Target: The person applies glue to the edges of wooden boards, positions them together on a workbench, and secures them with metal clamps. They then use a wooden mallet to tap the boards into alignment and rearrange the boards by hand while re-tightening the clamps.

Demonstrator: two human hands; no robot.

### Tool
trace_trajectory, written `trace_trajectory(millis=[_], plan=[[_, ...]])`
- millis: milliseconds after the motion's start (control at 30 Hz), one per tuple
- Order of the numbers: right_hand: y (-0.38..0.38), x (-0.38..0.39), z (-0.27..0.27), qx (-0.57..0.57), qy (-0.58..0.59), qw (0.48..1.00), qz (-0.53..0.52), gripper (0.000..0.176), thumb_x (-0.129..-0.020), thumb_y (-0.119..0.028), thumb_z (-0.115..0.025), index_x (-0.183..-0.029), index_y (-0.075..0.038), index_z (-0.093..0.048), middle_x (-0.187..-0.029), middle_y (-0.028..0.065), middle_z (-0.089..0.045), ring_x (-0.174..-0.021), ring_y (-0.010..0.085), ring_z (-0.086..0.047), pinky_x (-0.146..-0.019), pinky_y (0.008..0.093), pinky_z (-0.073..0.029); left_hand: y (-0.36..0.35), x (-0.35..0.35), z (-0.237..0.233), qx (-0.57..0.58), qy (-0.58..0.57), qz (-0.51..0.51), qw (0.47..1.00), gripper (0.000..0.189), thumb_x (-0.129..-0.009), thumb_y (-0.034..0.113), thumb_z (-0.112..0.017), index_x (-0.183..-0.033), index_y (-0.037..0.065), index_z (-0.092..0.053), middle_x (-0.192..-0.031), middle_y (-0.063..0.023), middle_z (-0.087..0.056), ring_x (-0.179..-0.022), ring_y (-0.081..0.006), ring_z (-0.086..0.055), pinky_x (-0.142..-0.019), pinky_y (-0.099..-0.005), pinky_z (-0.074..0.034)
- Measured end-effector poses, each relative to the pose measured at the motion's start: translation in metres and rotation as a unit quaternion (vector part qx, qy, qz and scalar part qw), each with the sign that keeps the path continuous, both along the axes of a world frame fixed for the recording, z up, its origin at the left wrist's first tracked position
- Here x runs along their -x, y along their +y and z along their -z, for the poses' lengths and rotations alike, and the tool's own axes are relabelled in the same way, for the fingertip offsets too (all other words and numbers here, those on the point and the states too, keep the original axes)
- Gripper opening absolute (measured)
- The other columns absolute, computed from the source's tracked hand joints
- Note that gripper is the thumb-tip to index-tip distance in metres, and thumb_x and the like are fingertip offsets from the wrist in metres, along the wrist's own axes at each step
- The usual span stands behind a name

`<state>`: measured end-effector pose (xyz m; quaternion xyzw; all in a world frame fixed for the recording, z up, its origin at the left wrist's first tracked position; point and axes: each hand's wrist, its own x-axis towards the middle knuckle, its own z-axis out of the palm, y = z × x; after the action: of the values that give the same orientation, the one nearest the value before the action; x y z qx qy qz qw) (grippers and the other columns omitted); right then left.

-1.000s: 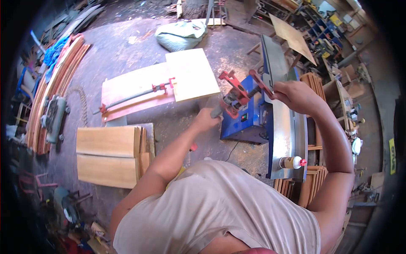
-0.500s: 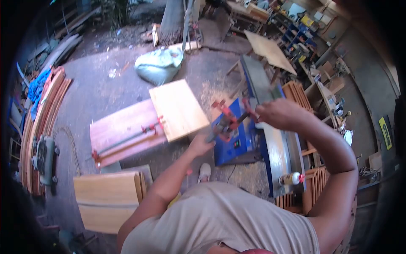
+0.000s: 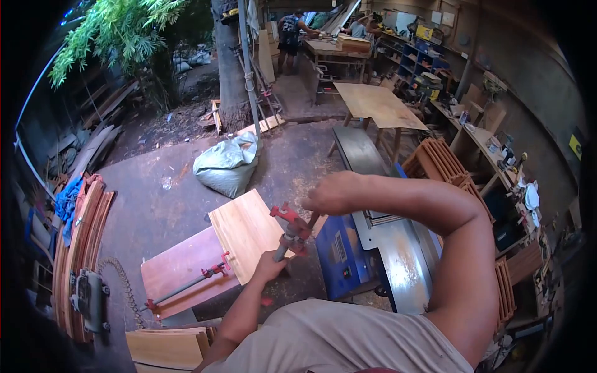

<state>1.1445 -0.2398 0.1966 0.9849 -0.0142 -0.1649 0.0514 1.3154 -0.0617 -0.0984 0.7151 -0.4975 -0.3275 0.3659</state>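
My left hand [image 3: 270,267] is closed around the grey pipe of a pipe clamp [image 3: 292,233] with red jaws. Held in front of my body, the clamp tilts up to the right. My right hand [image 3: 336,193] is closed at its upper end, by the dark bar below my fingers; the exact grip is partly hidden. Left of my hands, a pale wooden panel [image 3: 249,221] overlaps a reddish board [image 3: 180,267]. A second pipe clamp [image 3: 196,281] lies along that reddish board.
A blue machine [image 3: 341,264] with a long metal bed stands to my right. Beyond the boards sits a stuffed sack [image 3: 227,166]. Stacked planks [image 3: 78,248] line the left side, and more boards [image 3: 165,348] lie nearby. Two people [image 3: 290,40] are at the far bench.
My view has tipped up, bringing the tree and far bench into sight. Both hands still hold the pipe clamp; my right hand has moved inward and its elbow is raised.
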Motion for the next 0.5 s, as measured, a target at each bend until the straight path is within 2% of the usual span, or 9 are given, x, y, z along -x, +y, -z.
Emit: trace_trajectory(millis=[67,133,267,367,433,500], plan=[[-0.014,0.014,0.007,-0.034,0.021,0.999,0.013,0.031,-0.09,-0.034,-0.054,-0.102,-0.007,-0.065,-0.09,0.0167,-0.068,-0.091,0.0348,-0.066,-0.076,0.0481,-0.05,-0.003,-0.007,-0.008,-0.006,0.01,-0.023,1.0,0.03,-0.077,0.027,-0.068,-0.083,-0.002,-0.063,-0.065,-0.0174,-0.062,-0.061,-0.0284,-0.063,-0.061,-0.0392,-0.048],[-0.034,0.021,0.025,-0.011,0.105,0.99,0.098,0.03,-0.091,-0.032,-0.054,-0.101,-0.007,-0.066,-0.092,0.0162,-0.068,-0.093,0.0345,-0.066,-0.079,0.0476,-0.05,-0.004,-0.012,-0.022,-0.031,-0.008,-0.011,0.999,0.029,-0.078,0.027,-0.068,-0.08,-0.002,-0.062,-0.063,-0.0154,-0.06,-0.059,-0.0261,-0.061,-0.061,-0.0385,-0.048],[-0.076,0.005,0.049,-0.044,0.107,0.989,0.09,0.031,-0.09,-0.035,-0.057,-0.095,-0.006,-0.067,-0.094,0.0175,-0.068,-0.094,0.0354,-0.065,-0.079,0.0471,-0.05,-0.01,-0.021,-0.028,-0.016,-0.017,-0.002,1.0,0.029,-0.078,0.027,-0.068,-0.078,-0.001,-0.061,-0.061,-0.0133,-0.059,-0.059,-0.0234,-0.06,-0.06,-0.038,-0.048],[-0.072,-0.031,0.04,-0.007,0.088,0.99,0.107,0.028,-0.088,-0.032,-0.058,-0.097,-0.006,-0.064,-0.097,0.0164,-0.066,-0.094,0.0353,-0.064,-0.078,0.0462,-0.05,-0.014,-0.039,-0.012,-0.019,0.005,0.019,1.0,0.029,-0.078,0.027,-0.068,-0.076,-0.001,-0.06,-0.062,-0.0134,-0.059,-0.06,-0.023,-0.06,-0.06,-0.038,-0.048],[-0.058,-0.057,0.027,0.034,-0.071,0.997,-0.005,0.022,-0.09,-0.024,-0.052,-0.098,-0.006,-0.062,-0.094,0.0143,-0.066,-0.092,0.0345,-0.065,-0.077,0.0461,-0.051,-0.013,-0.048,0.0,-0.004,0.039,0.04,0.998,0.03,-0.078,0.028,-0.068,-0.075,0.0,-0.059,-0.062,-0.0143,-0.059,-0.06,-0.024,-0.06,-0.061,-0.0384,-0.048],[-0.038,-0.075,0.016,0.068,-0.075,0.994,-0.033,0.02,-0.089,-0.024,-0.052,-0.098,-0.007,-0.06,-0.096,0.0138,-0.064,-0.09,0.0345,-0.065,-0.075,0.045,-0.052,-0.013,-0.055,0.006,0.038,0.033,0.041,0.998,0.031,-0.078,0.029,-0.069,-0.075,0.0,-0.059,-0.063,-0.0155,-0.059,-0.06,-0.0251,-0.06,-0.061,-0.0393,-0.048]])
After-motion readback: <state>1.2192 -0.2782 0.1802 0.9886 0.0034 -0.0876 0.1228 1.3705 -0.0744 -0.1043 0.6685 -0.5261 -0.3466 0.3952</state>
